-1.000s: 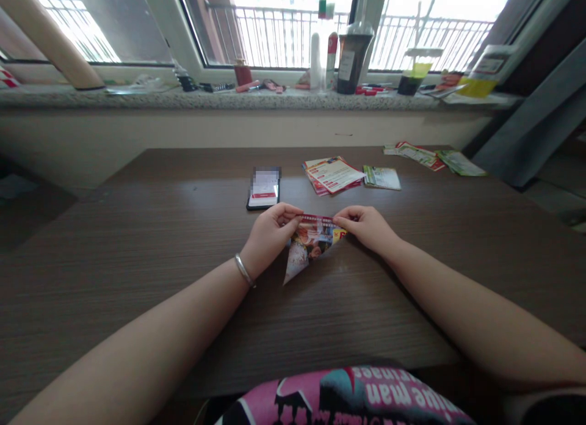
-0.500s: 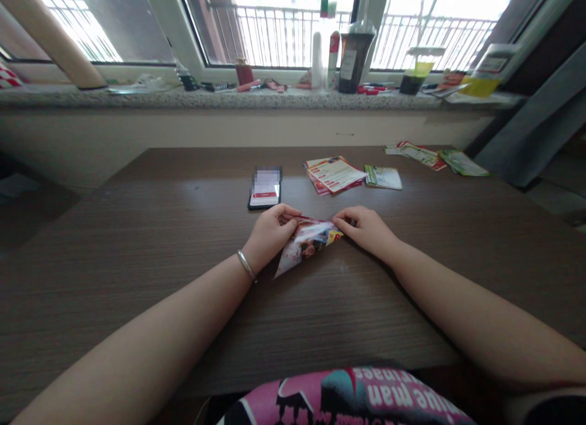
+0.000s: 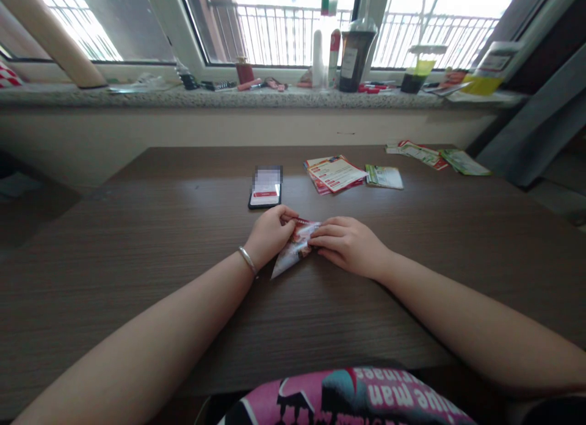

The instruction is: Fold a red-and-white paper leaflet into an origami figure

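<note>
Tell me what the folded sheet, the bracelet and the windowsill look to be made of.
Folded sheet: likely glossy printed paper; it shows pale glare and sharp creased edges.
Bracelet: probably polished metal, silver-coloured with bright highlights.
Windowsill: speckled grey, so granite or a stone-look composite; I cannot tell which.

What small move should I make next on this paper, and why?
I'd probably press the pointed paper flat with your right hand: its fingers lie across one end, while your left hand pinches the opposite side.
</note>
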Available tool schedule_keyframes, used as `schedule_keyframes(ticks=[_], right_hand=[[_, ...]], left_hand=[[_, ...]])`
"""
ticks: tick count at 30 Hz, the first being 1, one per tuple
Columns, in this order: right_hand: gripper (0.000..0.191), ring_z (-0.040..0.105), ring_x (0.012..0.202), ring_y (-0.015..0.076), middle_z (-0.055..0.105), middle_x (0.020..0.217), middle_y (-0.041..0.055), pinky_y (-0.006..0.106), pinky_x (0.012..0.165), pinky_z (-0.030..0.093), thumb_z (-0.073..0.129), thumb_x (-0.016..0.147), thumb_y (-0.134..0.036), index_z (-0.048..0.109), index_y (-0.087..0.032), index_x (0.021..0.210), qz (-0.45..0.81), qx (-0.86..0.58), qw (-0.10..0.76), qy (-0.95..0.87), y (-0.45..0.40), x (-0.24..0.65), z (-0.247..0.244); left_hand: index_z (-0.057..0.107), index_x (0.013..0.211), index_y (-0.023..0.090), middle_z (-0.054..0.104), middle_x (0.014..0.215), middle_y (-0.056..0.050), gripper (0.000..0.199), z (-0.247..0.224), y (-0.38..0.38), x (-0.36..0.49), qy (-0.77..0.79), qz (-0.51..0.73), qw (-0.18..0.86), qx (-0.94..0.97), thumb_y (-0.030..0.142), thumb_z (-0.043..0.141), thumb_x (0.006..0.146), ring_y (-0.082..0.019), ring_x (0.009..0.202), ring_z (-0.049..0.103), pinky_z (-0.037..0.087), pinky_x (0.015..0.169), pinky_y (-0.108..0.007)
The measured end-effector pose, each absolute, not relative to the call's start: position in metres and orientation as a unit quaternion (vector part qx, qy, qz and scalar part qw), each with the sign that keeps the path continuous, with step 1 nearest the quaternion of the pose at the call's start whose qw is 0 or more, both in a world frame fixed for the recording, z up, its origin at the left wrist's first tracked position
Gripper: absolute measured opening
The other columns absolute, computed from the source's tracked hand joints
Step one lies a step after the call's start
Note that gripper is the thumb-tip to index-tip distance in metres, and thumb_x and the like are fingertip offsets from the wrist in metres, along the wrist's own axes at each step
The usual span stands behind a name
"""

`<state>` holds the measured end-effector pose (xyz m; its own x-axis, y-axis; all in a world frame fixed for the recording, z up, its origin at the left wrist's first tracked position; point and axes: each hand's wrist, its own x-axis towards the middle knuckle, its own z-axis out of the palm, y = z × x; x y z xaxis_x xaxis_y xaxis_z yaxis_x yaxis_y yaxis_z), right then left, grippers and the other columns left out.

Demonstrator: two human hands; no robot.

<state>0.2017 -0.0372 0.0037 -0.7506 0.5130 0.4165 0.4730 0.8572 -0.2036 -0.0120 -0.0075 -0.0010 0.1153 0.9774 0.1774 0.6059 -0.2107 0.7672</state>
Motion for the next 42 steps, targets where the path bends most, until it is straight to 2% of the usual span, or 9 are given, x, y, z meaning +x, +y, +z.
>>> schedule_keyframes(ticks=[6,10,15,20,24,26,28,34,42], right_hand=[[0.035,0.058,0.111,0.0239,0.065,0.123,0.0085,0.042,0.095,0.048,0.056,0.088,-0.024,0.063,-0.019,0.122,0.038,-0.257,0.191,-0.947,-0.039,0.199,0.003],[0.039,0.053,0.122,0.0246,0.057,0.135,0.0088,0.042,0.100,0.046,0.053,0.091,-0.025,0.057,-0.021,0.130,0.048,-0.249,0.170,-0.952,-0.039,0.200,-0.002],[0.041,0.049,0.126,0.0250,0.055,0.138,0.0094,0.045,0.101,0.045,0.052,0.091,-0.025,0.056,-0.023,0.132,0.062,-0.250,0.155,-0.954,-0.038,0.200,-0.003],[0.037,0.053,0.121,0.0251,0.060,0.131,0.0095,0.044,0.102,0.043,0.053,0.091,-0.030,0.060,-0.020,0.126,0.053,-0.271,0.185,-0.943,-0.040,0.199,0.003],[0.031,0.056,0.115,0.0248,0.063,0.124,0.0107,0.043,0.100,0.044,0.052,0.091,-0.032,0.065,-0.018,0.116,0.067,-0.415,0.276,-0.865,-0.033,0.205,0.004],[0.029,0.058,0.112,0.0244,0.066,0.120,0.0102,0.043,0.100,0.044,0.055,0.089,-0.031,0.066,-0.017,0.112,0.113,-0.465,0.298,-0.826,-0.027,0.210,0.001],[0.030,0.064,0.098,0.0219,0.069,0.110,0.0095,0.039,0.089,0.050,0.058,0.086,-0.030,0.065,-0.017,0.112,0.185,-0.518,0.317,-0.773,-0.020,0.214,-0.003],[0.028,0.066,0.079,0.0170,0.072,0.092,0.0055,0.034,0.076,0.053,0.063,0.080,-0.036,0.065,-0.018,0.102,0.366,-0.498,0.402,-0.676,-0.012,0.216,-0.009],[0.025,0.064,0.073,0.0171,0.072,0.081,0.0037,0.032,0.071,0.050,0.067,0.077,-0.042,0.069,-0.019,0.087,0.333,-0.501,0.423,-0.677,-0.016,0.215,-0.005]], left_hand=[[0.069,0.087,0.018,0.070,0.081,-0.003,0.018,-0.008,-0.004,-0.016,0.574,0.311,0.242,0.718,0.015,0.055,0.074,-0.017,0.072,0.062,0.048,0.065,-0.027],[0.069,0.087,0.019,0.070,0.085,-0.003,0.019,-0.008,-0.004,-0.016,0.574,0.302,0.229,0.726,0.017,0.054,0.076,-0.018,0.077,0.063,0.048,0.071,-0.029],[0.069,0.086,0.019,0.070,0.086,-0.003,0.018,-0.008,-0.004,-0.017,0.569,0.302,0.226,0.731,0.017,0.055,0.076,-0.018,0.078,0.063,0.048,0.072,-0.030],[0.067,0.086,0.017,0.069,0.081,-0.003,0.016,-0.006,-0.006,-0.016,0.558,0.322,0.246,0.724,0.015,0.055,0.077,-0.016,0.071,0.062,0.049,0.066,-0.027],[0.064,0.087,0.016,0.068,0.082,-0.003,0.014,0.000,-0.007,-0.013,0.544,0.363,0.261,0.710,0.012,0.053,0.079,-0.014,0.073,0.063,0.051,0.068,-0.026],[0.063,0.086,0.015,0.068,0.083,-0.003,0.012,0.002,-0.008,-0.012,0.536,0.387,0.264,0.702,0.012,0.053,0.080,-0.014,0.073,0.063,0.051,0.070,-0.026],[0.062,0.087,0.016,0.068,0.083,-0.002,0.011,0.003,-0.009,-0.011,0.530,0.408,0.265,0.695,0.015,0.053,0.081,-0.014,0.073,0.063,0.052,0.070,-0.026],[0.063,0.089,0.017,0.067,0.082,-0.002,0.011,0.000,-0.012,-0.012,0.491,0.487,0.287,0.663,0.023,0.056,0.083,-0.015,0.073,0.063,0.052,0.069,-0.027],[0.062,0.091,0.018,0.066,0.082,-0.001,0.010,0.003,-0.021,-0.006,0.467,0.541,0.342,0.610,0.025,0.058,0.083,-0.015,0.072,0.064,0.053,0.066,-0.027]])
